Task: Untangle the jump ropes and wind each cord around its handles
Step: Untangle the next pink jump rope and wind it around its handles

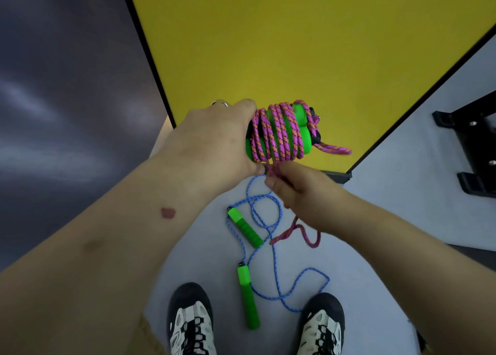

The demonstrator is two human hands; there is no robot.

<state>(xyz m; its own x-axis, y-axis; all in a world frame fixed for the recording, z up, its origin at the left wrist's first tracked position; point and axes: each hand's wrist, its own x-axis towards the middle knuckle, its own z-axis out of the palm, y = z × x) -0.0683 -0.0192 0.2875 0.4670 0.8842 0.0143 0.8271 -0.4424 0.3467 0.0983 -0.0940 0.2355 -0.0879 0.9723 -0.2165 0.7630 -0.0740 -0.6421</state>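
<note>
My left hand [214, 142] grips the two green handles [303, 134] of the pink jump rope, held together sideways in the air. The pink cord [273, 132] is wound around them in several turns. My right hand [298, 191], just below the bundle, pinches the loose end of the pink cord, whose tail [298, 235] hangs down behind my wrist. On the floor below lies the blue jump rope [271, 250], its cord in loose loops. Its two green handles [245, 227] [248, 297] lie apart.
I stand on a pale grey floor [389, 183], my two shoes [192, 322] [322, 328] on either side of the blue rope. A yellow panel [295, 46] with a black edge rises ahead. A black metal bracket [472, 140] is at the right.
</note>
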